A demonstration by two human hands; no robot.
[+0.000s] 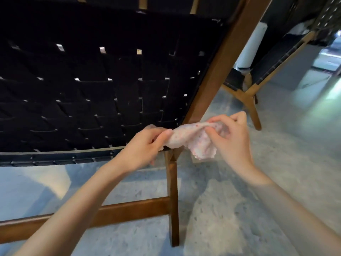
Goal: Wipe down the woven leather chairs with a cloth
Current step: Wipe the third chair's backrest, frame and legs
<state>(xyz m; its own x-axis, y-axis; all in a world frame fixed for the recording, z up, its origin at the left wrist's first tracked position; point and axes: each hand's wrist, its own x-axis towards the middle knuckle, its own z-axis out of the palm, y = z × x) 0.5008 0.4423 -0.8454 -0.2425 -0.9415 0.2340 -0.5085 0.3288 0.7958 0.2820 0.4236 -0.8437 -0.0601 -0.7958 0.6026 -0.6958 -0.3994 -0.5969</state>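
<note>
A chair with a black woven leather seat (103,93) and a brown wooden frame (210,76) fills the upper left of the head view. Both hands hold a small white cloth with pink dots (191,143) at the seat's front right corner. My left hand (145,145) pinches the cloth's left end between thumb and fingers, just over the seat edge. My right hand (230,135) grips the cloth's right end, with a loose flap hanging below it. The cloth sags between the two hands, above the chair's front leg (173,200).
A second woven chair (273,58) with a lighter wooden frame stands at the right rear. A white cylinder (252,45) stands between the two chairs. A wooden crossbar (129,209) runs low under the near seat. The floor (258,200) is mottled grey concrete.
</note>
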